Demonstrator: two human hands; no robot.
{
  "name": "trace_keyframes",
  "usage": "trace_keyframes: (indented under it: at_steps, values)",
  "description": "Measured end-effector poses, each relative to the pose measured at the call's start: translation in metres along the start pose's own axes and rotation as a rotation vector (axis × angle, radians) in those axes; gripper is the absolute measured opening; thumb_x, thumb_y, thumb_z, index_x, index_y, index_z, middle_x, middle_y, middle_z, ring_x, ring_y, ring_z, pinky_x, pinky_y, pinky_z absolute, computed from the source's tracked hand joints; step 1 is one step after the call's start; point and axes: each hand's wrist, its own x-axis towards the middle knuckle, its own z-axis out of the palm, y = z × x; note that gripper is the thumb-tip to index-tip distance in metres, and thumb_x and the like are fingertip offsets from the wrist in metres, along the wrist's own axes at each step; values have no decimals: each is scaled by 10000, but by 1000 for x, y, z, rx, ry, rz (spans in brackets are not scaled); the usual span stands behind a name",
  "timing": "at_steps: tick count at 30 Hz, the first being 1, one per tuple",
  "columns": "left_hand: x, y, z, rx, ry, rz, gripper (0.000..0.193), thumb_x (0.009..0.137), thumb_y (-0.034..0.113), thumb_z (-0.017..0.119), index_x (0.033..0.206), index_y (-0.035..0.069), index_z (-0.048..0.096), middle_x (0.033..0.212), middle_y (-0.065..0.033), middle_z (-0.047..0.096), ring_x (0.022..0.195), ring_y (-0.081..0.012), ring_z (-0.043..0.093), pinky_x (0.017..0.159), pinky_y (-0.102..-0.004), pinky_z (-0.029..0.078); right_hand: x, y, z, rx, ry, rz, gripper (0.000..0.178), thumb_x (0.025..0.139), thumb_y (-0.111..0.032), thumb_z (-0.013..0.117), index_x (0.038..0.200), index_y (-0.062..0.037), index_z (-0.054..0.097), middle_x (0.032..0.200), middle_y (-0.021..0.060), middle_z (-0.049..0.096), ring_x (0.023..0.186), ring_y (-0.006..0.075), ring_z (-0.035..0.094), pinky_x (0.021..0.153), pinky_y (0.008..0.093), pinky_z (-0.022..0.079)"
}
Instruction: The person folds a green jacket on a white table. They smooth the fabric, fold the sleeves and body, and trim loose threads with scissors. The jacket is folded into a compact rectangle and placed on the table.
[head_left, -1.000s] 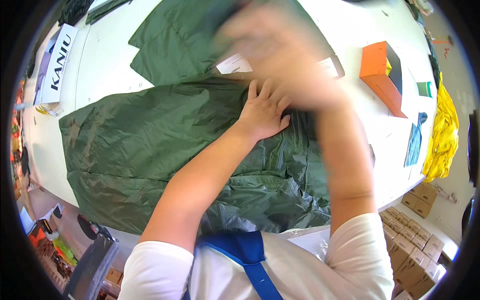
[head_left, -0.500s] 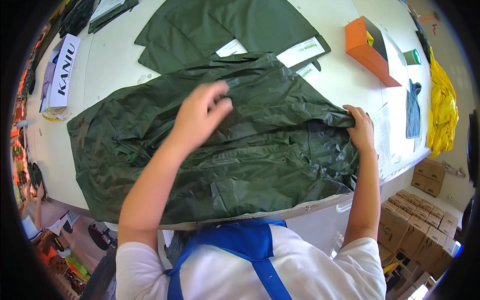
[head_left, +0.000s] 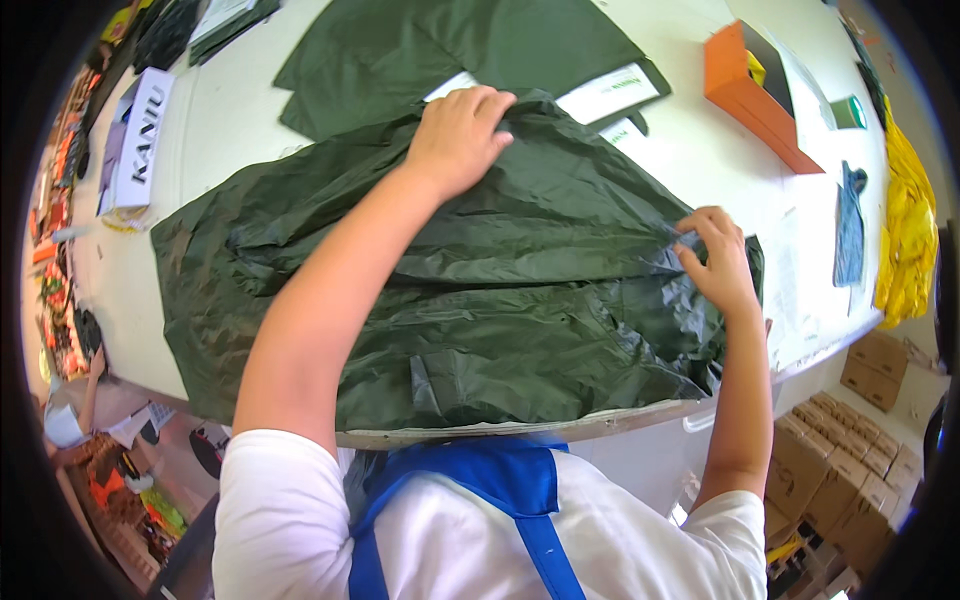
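A dark green, shiny, wrinkled garment (head_left: 480, 320) lies spread across the table in front of me. My left hand (head_left: 460, 145) rests at its far edge, thumb apart from the bent fingers. At the garment's right part, my right hand (head_left: 718, 258) has the cloth bunched between thumb and fingers, and creases run leftward from there. Beyond it, partly covered, lies a stack of flat green folded pieces (head_left: 450, 45) with white printed labels (head_left: 612, 92).
An open orange box (head_left: 755, 95) stands at the far right, beside a green roll (head_left: 848, 112). Yellow cloth (head_left: 905, 220) hangs over the right edge. A white box (head_left: 138, 140) is at left. Brown cartons (head_left: 830, 450) are stacked lower right. Another person's arm (head_left: 92, 385) shows far left.
My left hand has moved away from me and rightward to the garment's far edge. My right hand has shifted slightly nearer to me, gathering the cloth into creases.
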Motion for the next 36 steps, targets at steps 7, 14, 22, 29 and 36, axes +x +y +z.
trace_keyframes:
  at_steps: [7, 14, 22, 29, 36]
  values:
    - [-166, -62, -121, 467, 267, -704, 580, 797, 311, 676, 1308, 151, 453, 1394, -161, 373, 1265, -377, 346, 1013, -517, 292, 12, -43, 84, -266, -53, -23, 606, 861, -275, 621, 1411, -167, 392, 1504, 139, 276, 1396, 361, 215, 1117, 509, 176]
    - [-269, -64, -148, -1059, 516, -1191, 422, 847, 164, 662, 1215, 23, 512, 1093, -82, 587, 959, -169, 562, 793, -313, 466, 9, -224, 85, 471, 57, -255, 442, 779, -66, 674, 1201, -25, 549, 1234, 168, 555, 1168, 344, 501, 1002, 410, 392]
    - [-269, 50, -185, -924, 392, -361, 408, 892, 110, 618, 1250, -16, 470, 1230, -130, 459, 1097, -218, 543, 900, -332, 484, 22, -350, 98, 1051, -208, -254, 592, 765, -79, 693, 1309, 1, 474, 1236, 118, 558, 1125, 206, 528, 987, 316, 382]
    - [-249, 56, -182, -1385, 595, -558, 569, 813, -24, 666, 1288, 93, 375, 1077, -68, 408, 933, -162, 609, 759, -278, 523, -5, -339, 81, 1496, -307, -211, 332, 908, -106, 558, 1217, 16, 562, 1130, 58, 602, 1044, 117, 533, 924, 256, 398]
    - [-238, 32, -202, -877, 334, -474, 625, 798, 112, 726, 1338, 33, 421, 1235, -79, 490, 1170, -156, 467, 940, -309, 428, -13, -328, 72, 1477, -214, -137, 188, 962, -111, 516, 1085, 1, 602, 1001, 3, 618, 926, 68, 524, 849, 230, 410]
